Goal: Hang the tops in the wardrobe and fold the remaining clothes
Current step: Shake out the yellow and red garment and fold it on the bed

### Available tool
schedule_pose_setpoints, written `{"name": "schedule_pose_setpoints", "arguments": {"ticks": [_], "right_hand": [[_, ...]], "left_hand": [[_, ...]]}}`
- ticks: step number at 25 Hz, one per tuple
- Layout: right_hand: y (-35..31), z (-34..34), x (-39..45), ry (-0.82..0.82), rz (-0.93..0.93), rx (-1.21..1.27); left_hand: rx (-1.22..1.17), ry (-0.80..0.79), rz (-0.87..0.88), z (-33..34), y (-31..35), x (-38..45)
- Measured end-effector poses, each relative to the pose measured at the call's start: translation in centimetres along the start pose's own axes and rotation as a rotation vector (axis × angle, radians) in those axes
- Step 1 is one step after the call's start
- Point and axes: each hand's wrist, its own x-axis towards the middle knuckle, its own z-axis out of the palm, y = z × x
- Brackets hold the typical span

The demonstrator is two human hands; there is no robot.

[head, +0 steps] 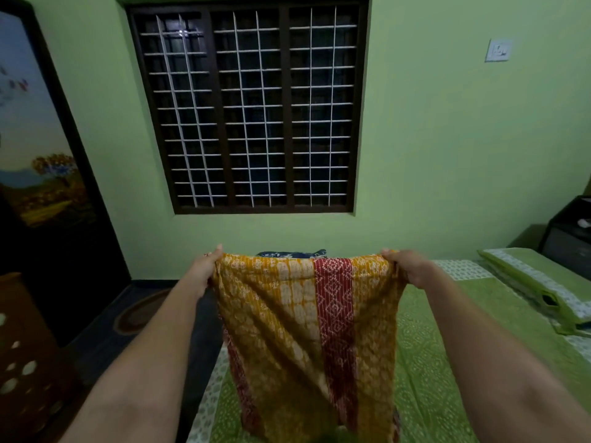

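— The mustard-yellow printed garment with a red patterned band (307, 330)?
— Thin woven cloth, matt, finely stitched in rows.
— And the green printed bedsheet (425, 362)?
— Matt cotton-like cloth, dotted pattern.
— The dark brown window frame (286, 110)?
— Wood, dull finish, behind a white metal bar grille (256, 107).

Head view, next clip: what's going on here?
A person holds up a mustard-yellow garment with a red band, the left hand and right hand each gripping a top corner. It hangs spread over the green bed. A dark blue cloth lies behind it.
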Motion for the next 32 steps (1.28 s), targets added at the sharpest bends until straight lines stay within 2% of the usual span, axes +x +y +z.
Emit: {"name": "schedule_pose_setpoints", "arguments": {"ticks": [2, 4, 5, 7, 8, 9, 10, 11, 14, 16, 18, 20, 22, 27, 32], "right_hand": [[-1.3, -0.4, 0.2, 0.092, -0.044, 0.122], [-3.0, -0.1, -0.9, 0.197, -0.128, 0.108], [-3.0, 0.1, -1.0, 0.273, -0.159, -0.005], [-2.0, 0.4, -0.9, 0.451, -0.154, -0.199], [-1.3, 0.3, -0.7, 0.447, -0.126, -0.151], [-0.6, 0.5, -0.3, 0.393, -0.081, -0.070], [0.1, 1.0, -0.1, 0.301, 0.010, -0.019], [0.6, 2.1, -0.3, 0.186, 0.104, -0.033], [3.2, 7.8, -1.1, -0.111, 0.237, -0.329], [5.6, 11.7, -1.5, -0.250, 0.265, -0.511], [7.8, 14.2, -1.2, -0.348, 0.321, -0.530], [9.1, 15.3, -1.2, -0.352, 0.359, -0.475], [9.9, 15.8, -1.4, -0.273, 0.355, -0.347], [12.5, 16.3, -0.4, -0.172, 0.346, 0.046], [11.7, 14.8, 0.6, 0.117, 0.236, 0.302]], "left_hand": [[-0.138, 0.023, 0.087, -0.9, 1.1, 0.1], [-0.227, 0.086, 0.193, -0.7, 2.8, 0.1], [-0.136, 0.178, 0.253, -0.4, 3.1, 0.3], [0.218, 0.385, 0.356, -0.1, 2.8, 0.0], [0.362, 0.484, 0.388, -0.1, 2.4, 0.0], [0.419, 0.515, 0.414, 0.0, 2.3, -0.4], [0.440, 0.470, 0.434, 0.3, 2.3, -0.1], [0.463, 0.360, 0.439, 0.9, 2.7, -0.2], [0.576, 0.061, 0.456, 4.0, 4.3, -0.2], [0.562, -0.026, 0.444, 5.8, 5.2, -0.6], [0.475, -0.099, 0.395, 6.4, 5.9, -1.0], [0.310, -0.149, 0.313, 6.1, 6.6, -1.5], [0.128, -0.161, 0.263, 5.4, 7.5, -2.1], [-0.145, -0.176, 0.291, 3.5, 8.8, -2.5], [-0.369, -0.266, 0.230, 1.8, 8.5, -2.2]]}}
